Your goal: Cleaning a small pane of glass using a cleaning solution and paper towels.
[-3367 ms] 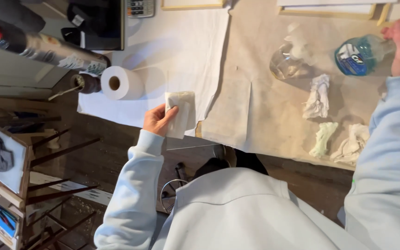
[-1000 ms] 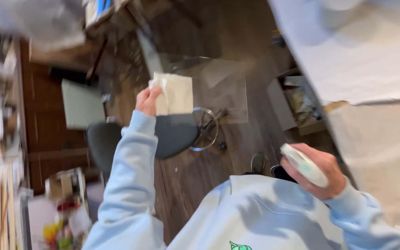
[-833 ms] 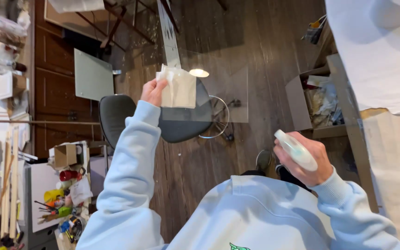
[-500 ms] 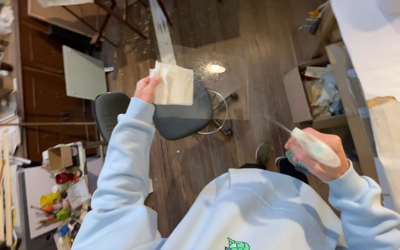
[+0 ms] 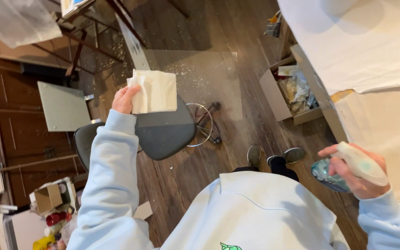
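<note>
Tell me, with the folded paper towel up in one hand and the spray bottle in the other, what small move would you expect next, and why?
Probably aiming the spray bottle at the clear sheet leaning upright ahead. The right hand has a finger around the white trigger head, and the left hand holds the folded paper towel raised before that sheet, which looks speckled, so wetting would likely come before wiping.

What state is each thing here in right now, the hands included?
Left hand: raised, fingers closed on the paper towel.
Folded white paper towel: held up over the chair, looks unused.
Right hand: wrapped around the spray bottle.
Spray bottle: held tilted, bluish body, white sprayer head.
Grey swivel chair: unoccupied.
Cardboard box: open, stuffed with crumpled scraps.
Wooden floor: speckled with pale bits.
</note>
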